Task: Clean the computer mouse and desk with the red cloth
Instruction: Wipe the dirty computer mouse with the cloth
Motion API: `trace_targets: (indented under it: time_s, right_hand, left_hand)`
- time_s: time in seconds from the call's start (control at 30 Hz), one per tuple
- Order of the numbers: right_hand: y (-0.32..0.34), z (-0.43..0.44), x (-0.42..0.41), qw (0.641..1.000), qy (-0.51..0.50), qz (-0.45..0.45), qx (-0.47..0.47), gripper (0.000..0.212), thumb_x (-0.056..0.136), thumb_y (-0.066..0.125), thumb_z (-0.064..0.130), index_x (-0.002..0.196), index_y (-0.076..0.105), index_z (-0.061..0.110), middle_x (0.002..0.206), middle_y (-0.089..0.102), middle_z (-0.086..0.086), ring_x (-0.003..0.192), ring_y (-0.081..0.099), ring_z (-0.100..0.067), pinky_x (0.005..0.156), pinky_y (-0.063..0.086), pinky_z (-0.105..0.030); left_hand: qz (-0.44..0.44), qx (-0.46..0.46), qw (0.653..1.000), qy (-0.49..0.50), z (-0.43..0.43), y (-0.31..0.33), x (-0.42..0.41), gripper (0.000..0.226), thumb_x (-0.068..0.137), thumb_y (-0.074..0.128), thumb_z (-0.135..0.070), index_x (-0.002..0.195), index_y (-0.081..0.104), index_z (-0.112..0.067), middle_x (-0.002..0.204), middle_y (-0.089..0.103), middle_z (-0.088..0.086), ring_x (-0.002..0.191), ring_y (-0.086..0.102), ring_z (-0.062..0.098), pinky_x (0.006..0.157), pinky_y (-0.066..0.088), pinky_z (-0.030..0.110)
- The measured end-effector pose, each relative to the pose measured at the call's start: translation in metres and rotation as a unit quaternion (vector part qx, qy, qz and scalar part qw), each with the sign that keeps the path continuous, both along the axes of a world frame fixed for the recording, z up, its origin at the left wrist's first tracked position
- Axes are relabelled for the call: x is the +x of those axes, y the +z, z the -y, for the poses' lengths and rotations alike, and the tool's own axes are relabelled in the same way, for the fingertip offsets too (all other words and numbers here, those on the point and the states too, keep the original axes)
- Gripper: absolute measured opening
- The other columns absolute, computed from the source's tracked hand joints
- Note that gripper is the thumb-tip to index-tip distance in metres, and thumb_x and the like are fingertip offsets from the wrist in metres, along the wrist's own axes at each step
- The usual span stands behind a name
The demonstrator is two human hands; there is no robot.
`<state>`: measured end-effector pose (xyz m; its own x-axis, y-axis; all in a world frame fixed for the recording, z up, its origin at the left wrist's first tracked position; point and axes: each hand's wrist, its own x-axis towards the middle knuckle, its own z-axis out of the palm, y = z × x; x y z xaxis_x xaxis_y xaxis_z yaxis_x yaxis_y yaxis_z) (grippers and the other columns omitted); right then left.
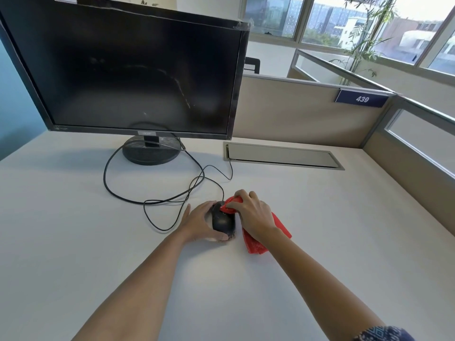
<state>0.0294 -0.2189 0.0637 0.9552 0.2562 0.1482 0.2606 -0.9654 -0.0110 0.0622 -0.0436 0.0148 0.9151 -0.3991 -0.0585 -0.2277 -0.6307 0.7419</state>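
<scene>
Right hand (pixel 253 212) bunched tight around the red cloth (pixel 256 244), pressing one end onto the front of the black mouse (pixel 222 221). Left hand (pixel 199 225) wrapped around the mouse's left side, thumb along the near edge. All on the white desk (pixel 73 217), near the front of the dark monitor (pixel 138 75). Middle of the cloth hidden under the right hand. Mouse buttons too dark to make out. Black cable (pixel 128 198) looping off behind.

Bright daylight from the windows (pixel 344 20); soft shadows, sharp focus, wide-angle bending at edges.
</scene>
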Motion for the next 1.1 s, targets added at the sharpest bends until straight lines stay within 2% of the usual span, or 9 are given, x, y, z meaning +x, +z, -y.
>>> trace_targets:
  time_s: [0.17,0.33,0.43,0.53,0.63,0.7,0.8,0.93,1.1]
  right_hand:
    - [-0.007,0.003,-0.016,0.999,0.041,0.024,0.009,0.037,0.092,0.053,0.015,0.122,0.054,0.036,0.132,0.047,-0.003,0.109,0.048,-0.026,0.07,0.045,-0.032]
    - [-0.003,-0.005,-0.011,0.997,0.069,0.025,-0.024,0.037,0.089,0.059,0.017,0.123,0.053,0.031,0.136,0.044,-0.006,0.118,0.045,-0.03,0.078,0.051,-0.041]
    - [0.002,-0.016,0.005,0.998,0.041,0.018,-0.052,0.032,0.093,0.052,0.017,0.122,0.053,0.029,0.136,0.042,-0.005,0.117,0.043,-0.029,0.081,0.05,-0.038]
    - [0.004,-0.022,0.025,0.997,0.017,0.01,-0.075,0.031,0.095,0.045,0.013,0.121,0.057,0.026,0.13,0.044,-0.005,0.113,0.044,-0.027,0.075,0.047,-0.034]
    - [0.007,-0.023,0.04,0.998,-0.012,-0.021,-0.052,0.03,0.096,0.043,0.016,0.119,0.059,0.028,0.127,0.045,-0.004,0.111,0.044,-0.026,0.075,0.047,-0.034]
    - [0.009,-0.02,0.044,0.998,-0.049,-0.044,0.022,0.03,0.097,0.043,0.021,0.121,0.058,0.029,0.128,0.046,-0.003,0.114,0.045,-0.026,0.08,0.048,-0.037]
    - [0.011,-0.018,0.043,0.991,-0.07,-0.011,0.117,0.032,0.097,0.041,0.021,0.124,0.055,0.033,0.125,0.05,-0.001,0.112,0.047,-0.025,0.077,0.049,-0.038]
    - [0.005,-0.029,0.027,0.995,0.097,0.022,-0.013,0.033,0.092,0.048,0.015,0.119,0.056,0.033,0.123,0.053,-0.001,0.107,0.048,-0.025,0.066,0.046,-0.033]
    - [0.003,-0.026,0.033,0.978,0.179,0.012,-0.104,0.026,0.094,0.051,0.021,0.118,0.058,0.028,0.131,0.049,-0.004,0.114,0.046,-0.026,0.079,0.052,-0.037]
  left_hand:
    - [0.003,-0.008,1.0,-0.001,0.0,-0.003,0.001,0.104,0.036,0.067,-0.067,0.131,0.036,-0.038,0.117,0.034,-0.033,0.125,0.031,-0.004,0.111,-0.01,0.034]
    - [-0.001,-0.007,1.0,0.004,0.0,-0.005,0.003,0.105,0.036,0.068,-0.067,0.131,0.035,-0.037,0.12,0.036,-0.031,0.125,0.032,-0.004,0.113,-0.01,0.036]
    - [-0.007,-0.011,1.0,0.013,0.001,-0.005,0.003,0.103,0.037,0.069,-0.065,0.13,0.036,-0.037,0.125,0.041,-0.028,0.127,0.033,-0.003,0.115,-0.009,0.037]
    - [-0.013,-0.019,1.0,0.013,0.001,-0.003,0.001,0.095,0.037,0.07,-0.063,0.123,0.039,-0.038,0.122,0.047,-0.027,0.124,0.038,-0.002,0.116,-0.007,0.039]
    - [-0.017,-0.028,0.999,0.008,0.0,-0.001,-0.001,0.093,0.037,0.071,-0.063,0.121,0.04,-0.038,0.121,0.048,-0.025,0.124,0.038,0.0,0.115,-0.008,0.039]
    - [-0.018,-0.027,0.999,0.01,0.0,0.001,-0.001,0.1,0.036,0.07,-0.065,0.126,0.037,-0.037,0.125,0.047,-0.023,0.129,0.036,0.003,0.116,-0.008,0.04]
    - [-0.017,-0.013,1.0,0.007,-0.001,-0.001,0.0,0.131,0.037,0.072,-0.066,0.146,0.008,-0.032,0.135,0.039,-0.024,0.134,0.022,-0.003,0.116,-0.012,0.042]
    - [-0.023,-0.018,1.0,0.007,-0.001,-0.006,0.0,0.147,0.037,0.074,-0.065,0.14,-0.027,-0.036,0.123,0.03,-0.043,0.128,0.016,-0.015,0.115,-0.014,0.041]
    - [-0.033,-0.01,0.999,0.006,0.001,-0.006,0.004,0.15,0.037,0.072,-0.067,0.135,-0.036,-0.034,0.146,0.029,-0.027,0.14,0.01,-0.004,0.113,-0.018,0.038]
